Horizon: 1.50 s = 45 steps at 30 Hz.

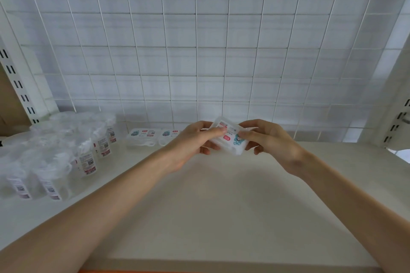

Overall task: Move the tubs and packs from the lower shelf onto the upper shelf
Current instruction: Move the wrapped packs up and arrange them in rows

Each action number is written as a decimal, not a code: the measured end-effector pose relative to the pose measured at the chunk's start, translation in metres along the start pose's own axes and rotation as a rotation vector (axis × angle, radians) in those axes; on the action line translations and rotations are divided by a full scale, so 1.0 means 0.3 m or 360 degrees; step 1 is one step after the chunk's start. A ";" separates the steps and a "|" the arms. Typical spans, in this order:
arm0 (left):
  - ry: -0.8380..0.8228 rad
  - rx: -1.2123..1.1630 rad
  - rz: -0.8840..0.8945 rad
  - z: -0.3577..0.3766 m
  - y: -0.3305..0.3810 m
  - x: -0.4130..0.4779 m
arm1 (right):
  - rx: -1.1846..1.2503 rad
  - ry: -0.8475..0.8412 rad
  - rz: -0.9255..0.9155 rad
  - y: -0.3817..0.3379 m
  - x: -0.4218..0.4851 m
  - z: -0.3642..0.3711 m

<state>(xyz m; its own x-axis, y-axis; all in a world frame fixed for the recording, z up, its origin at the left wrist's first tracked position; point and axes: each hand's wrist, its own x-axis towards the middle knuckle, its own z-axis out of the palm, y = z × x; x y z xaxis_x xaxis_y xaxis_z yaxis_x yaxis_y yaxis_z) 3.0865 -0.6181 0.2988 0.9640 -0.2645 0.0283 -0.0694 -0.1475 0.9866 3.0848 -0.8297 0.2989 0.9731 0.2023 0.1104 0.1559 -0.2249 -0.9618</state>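
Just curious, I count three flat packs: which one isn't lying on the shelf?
The held pack, tilted, gripped between left hand and right hand above the shelf. The far-left pack and the middle pack lie flat by the grid.

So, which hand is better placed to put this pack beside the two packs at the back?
Probably the left hand: both hands grip the pack, but the shelved packs lie right beside the left one; the right hand would have to reach across.

A white shelf (221,206) with a wire grid (199,51) behind it, a group of clear tubs (66,150) with labels standing at its left, two flat packs (143,136) lying side by side near the back edge
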 end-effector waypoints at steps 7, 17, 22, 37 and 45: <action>-0.0006 -0.0081 0.0014 0.012 -0.016 -0.001 | 0.0136 -0.0121 0.0052 -0.002 -0.014 0.012; 0.0145 -0.0060 0.0070 0.001 -0.015 0.014 | -0.0238 -0.0015 -0.0190 0.014 -0.008 0.002; 0.0150 -0.0007 0.0054 0.005 -0.022 0.017 | -0.0597 0.0061 -0.0526 0.027 -0.008 -0.002; 0.0076 0.0164 -0.0001 0.018 -0.026 0.008 | -0.0849 -0.0053 -0.0722 0.025 0.000 0.027; 0.0355 0.0300 0.0268 0.043 -0.065 0.015 | -0.0828 0.0186 -0.0621 -0.005 0.009 -0.097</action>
<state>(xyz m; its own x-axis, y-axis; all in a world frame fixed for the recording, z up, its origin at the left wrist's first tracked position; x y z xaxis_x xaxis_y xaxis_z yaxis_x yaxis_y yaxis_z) 3.0888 -0.6285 0.2776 0.9659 -0.0879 0.2435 -0.2588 -0.2985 0.9187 3.0921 -0.8565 0.3079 0.8358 0.2643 0.4811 0.5343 -0.5930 -0.6024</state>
